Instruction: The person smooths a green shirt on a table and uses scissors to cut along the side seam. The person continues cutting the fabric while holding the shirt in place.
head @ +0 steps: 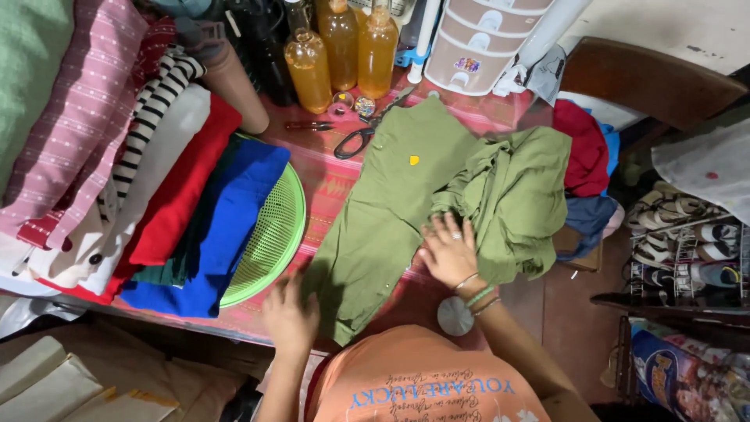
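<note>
From the head view, the green shirt point(391, 203) lies flat on the desk point(328, 176), near the person. The left hand point(289, 312) presses flat on its near edge, fingers spread, grasping nothing. The right hand point(449, 250) is also flat and released, resting where the shirt bunches up on the right.

That bunched part hangs past the right desk edge, so I think it could slide off. The scissors point(367, 129) touch the far end of the shirt and could snag it if the cloth gets pulled.

Three bottles point(340, 51) at the far side hold orange-yellow liquid; a bump might tip them. The green basket point(269, 238) on the left has folded blue cloth point(226, 227) lying over it.
</note>
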